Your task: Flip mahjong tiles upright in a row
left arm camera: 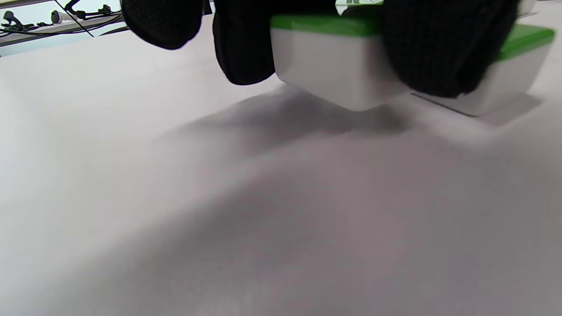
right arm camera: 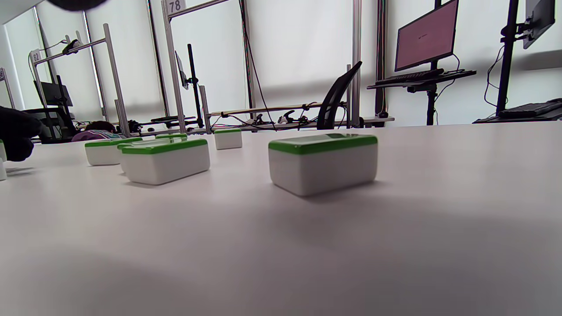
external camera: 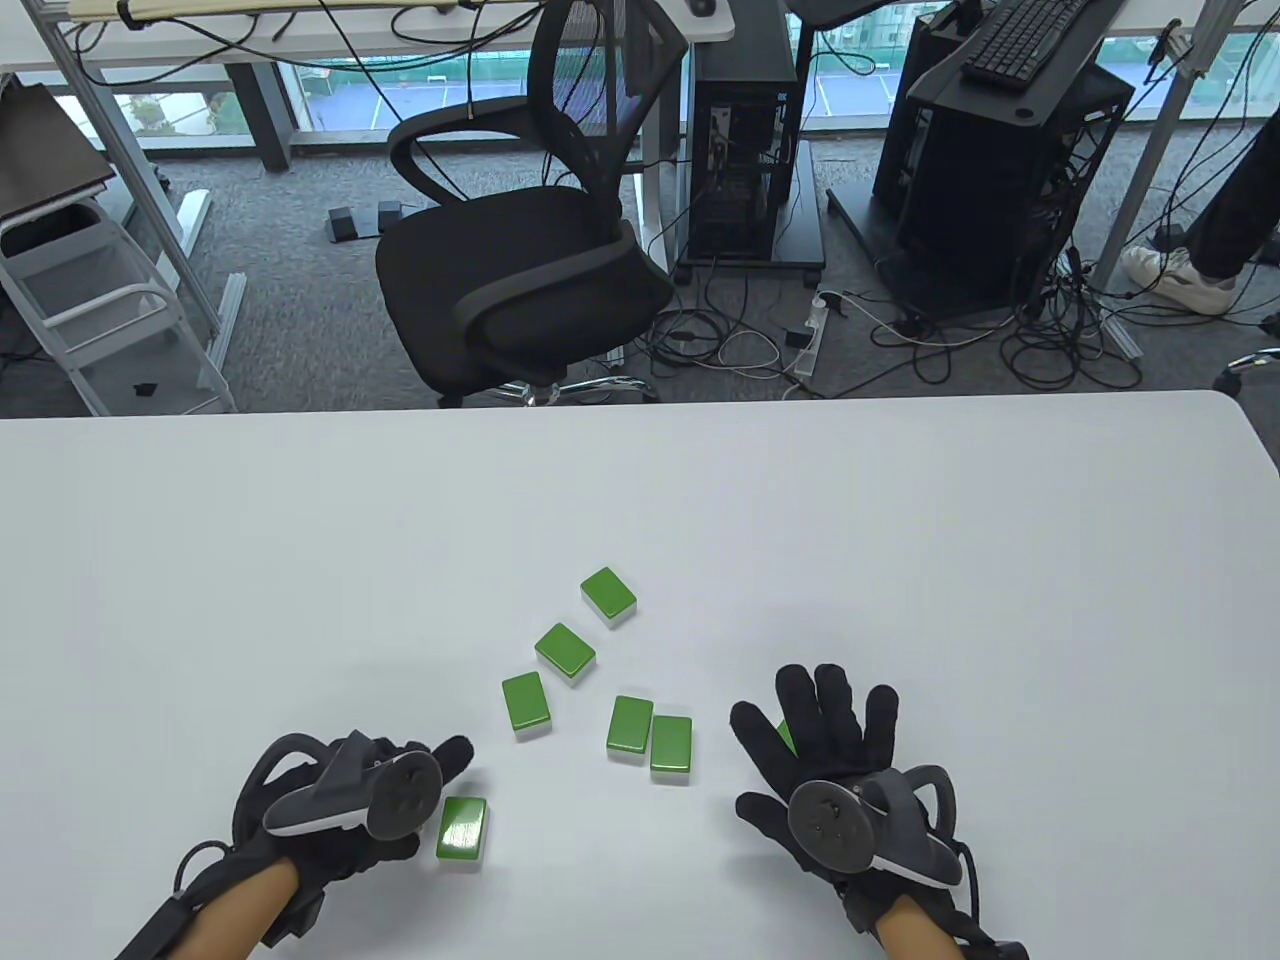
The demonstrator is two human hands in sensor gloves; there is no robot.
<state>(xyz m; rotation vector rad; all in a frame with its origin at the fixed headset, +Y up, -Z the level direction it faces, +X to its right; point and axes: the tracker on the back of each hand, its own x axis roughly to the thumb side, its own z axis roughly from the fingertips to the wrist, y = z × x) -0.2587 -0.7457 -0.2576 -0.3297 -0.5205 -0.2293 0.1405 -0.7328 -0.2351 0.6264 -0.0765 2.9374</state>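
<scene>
The left hand [external camera: 345, 800] grips a flat green-backed tile [external camera: 462, 829] between its fingers [left arm camera: 439, 48] on the bench [external camera: 900, 520] — the right hand [external camera: 840, 760] hovers, fingers spread open.

Seven tiles lie flat on the surface [external camera: 900, 520], all toward its near edge. The farthest tile [external camera: 609, 596] leads a line running near and left through a second tile [external camera: 565, 652] to a third tile [external camera: 526, 704]; right of that third tile, a pair of tiles [external camera: 650, 741] lies side by side, touching. The nearest tile [external camera: 462, 830] lies just right of the left hand [external camera: 340, 800], whose fingers [left arm camera: 443, 48] touch it, and one more tile [external camera: 787, 738] lies mostly hidden under the right hand [external camera: 840, 770], right of the pair.
</scene>
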